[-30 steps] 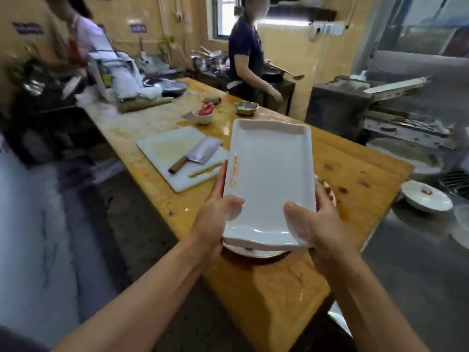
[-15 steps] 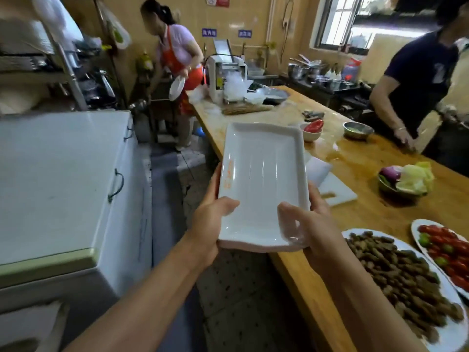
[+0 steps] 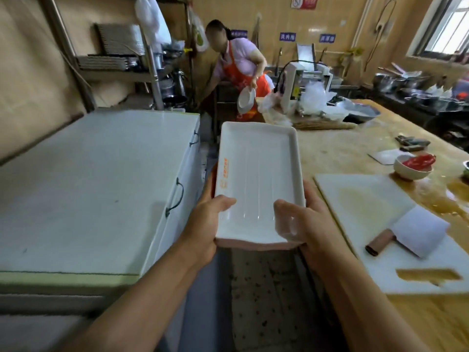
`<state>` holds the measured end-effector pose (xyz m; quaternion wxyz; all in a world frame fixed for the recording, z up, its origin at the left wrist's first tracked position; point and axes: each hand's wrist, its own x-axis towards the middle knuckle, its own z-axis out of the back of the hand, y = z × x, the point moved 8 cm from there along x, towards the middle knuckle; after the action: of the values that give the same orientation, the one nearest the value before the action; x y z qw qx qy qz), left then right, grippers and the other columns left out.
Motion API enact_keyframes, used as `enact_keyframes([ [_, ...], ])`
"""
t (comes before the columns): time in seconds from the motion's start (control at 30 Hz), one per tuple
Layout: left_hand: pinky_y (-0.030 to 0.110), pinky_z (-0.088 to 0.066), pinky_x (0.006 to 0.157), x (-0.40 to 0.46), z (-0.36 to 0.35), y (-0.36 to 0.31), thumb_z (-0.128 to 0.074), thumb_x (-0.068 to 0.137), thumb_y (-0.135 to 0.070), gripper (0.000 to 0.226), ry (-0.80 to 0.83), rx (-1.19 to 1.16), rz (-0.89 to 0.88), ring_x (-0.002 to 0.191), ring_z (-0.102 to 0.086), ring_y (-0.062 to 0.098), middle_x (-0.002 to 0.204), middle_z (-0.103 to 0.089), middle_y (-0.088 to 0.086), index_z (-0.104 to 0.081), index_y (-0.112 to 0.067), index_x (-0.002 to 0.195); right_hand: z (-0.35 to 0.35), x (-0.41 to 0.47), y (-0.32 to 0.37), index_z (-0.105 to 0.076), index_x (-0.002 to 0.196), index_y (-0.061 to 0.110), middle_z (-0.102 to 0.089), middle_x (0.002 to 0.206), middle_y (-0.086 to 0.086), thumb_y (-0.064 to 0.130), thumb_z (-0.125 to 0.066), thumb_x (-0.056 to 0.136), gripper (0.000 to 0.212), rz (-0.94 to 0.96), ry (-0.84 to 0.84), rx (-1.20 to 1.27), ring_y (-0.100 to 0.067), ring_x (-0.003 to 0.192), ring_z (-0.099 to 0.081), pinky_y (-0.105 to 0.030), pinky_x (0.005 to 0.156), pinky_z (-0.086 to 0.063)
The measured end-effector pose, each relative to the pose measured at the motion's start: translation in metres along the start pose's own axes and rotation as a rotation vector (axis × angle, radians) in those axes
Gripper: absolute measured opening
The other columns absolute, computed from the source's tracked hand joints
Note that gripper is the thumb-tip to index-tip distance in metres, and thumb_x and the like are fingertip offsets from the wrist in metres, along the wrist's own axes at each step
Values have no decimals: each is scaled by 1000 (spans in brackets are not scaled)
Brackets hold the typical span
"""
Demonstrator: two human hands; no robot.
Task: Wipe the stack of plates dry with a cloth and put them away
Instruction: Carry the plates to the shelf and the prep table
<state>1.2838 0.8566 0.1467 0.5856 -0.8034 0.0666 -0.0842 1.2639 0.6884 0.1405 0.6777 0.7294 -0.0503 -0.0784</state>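
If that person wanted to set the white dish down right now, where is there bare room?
The chest freezer lid on the left is bare. On the wooden table, a free patch lies between the broom and the cutting board. The board's near part holds a cleaver; the table's far end is crowded.
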Motion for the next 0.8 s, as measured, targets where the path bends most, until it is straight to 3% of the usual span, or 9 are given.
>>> enact_keyframes([
  [0.1, 23, -55, 64, 42, 9, -2, -43, 90, -1, 53, -66, 27, -13, 89, -69, 7, 100, -71, -17, -52, -47, 116, -11, 54, 3, -43, 130, 45, -59, 110, 11, 5, -66, 73, 74, 4, 49, -23, -16, 97, -60, -24, 55, -56],
  [0.23, 26, -57, 68, 104, 16, -6, -46, 90, -5, 48, -153, 45, -14, 93, -68, 13, 99, -71, -16, -55, -49, 106, -19, 129, 11, -43, 129, 46, -58, 112, 8, 3, -65, 71, 75, 4, 108, -35, -19, 100, -59, -31, 62, -58],
  [0.4, 31, -57, 75, 170, 27, -15, -48, 90, -8, 49, -255, 64, -39, 103, -63, 19, 107, -68, -13, -53, -52, 110, -32, 205, 22, -43, 128, 48, -58, 109, 8, 4, -63, 78, 70, 4, 178, -6, -19, 98, -61, -34, 66, -58],
  [0.57, 30, -56, 75, 230, 43, -13, -48, 90, -7, 61, -287, 64, -35, 104, -62, 18, 117, -64, -9, -40, -48, 134, -46, 271, 19, -46, 124, 47, -59, 107, 10, 2, -63, 81, 64, -25, 195, 35, -18, 98, -60, -29, 62, -57],
  [0.8, 29, -56, 71, 342, 79, -6, -47, 90, -5, 62, -262, 41, -35, 106, -62, 22, 119, -63, -5, -40, -45, 137, -72, 379, 16, -47, 124, 47, -57, 105, 12, 0, -61, 83, 64, -34, 161, 71, -21, 98, -59, -38, 71, -56],
])
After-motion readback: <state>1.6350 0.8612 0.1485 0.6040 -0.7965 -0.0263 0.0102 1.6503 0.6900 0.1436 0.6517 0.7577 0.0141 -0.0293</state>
